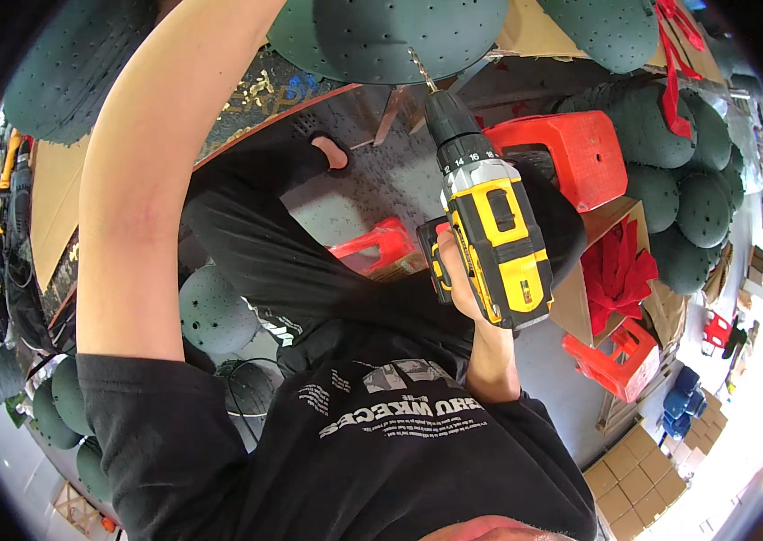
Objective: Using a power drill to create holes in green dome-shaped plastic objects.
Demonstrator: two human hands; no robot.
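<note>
Right hand [455, 270] is wrapped tight round the grip of a yellow and black drill [490, 230], fingers closed on it; the drill tilts up and left, its bit [420, 70] touching the lower edge of a dark green foam dome [399, 32] held overhead; left arm [142, 180] reaches up beside the dome, but the left hand is out of view past the top edge, so I cannot tell how it is set; to drill well, it seems best to keep the bit square to the foam, press lightly and hold the dome steady against the push.

Below, a cardboard box [598, 270] stands open with red ribbon [618, 270] bunched inside; red plastic stools [571, 153] stand about it; more green domes [679, 198] are piled at the right, and flat brown cartons [638, 478] are stacked at the lower right, perhaps closed.
</note>
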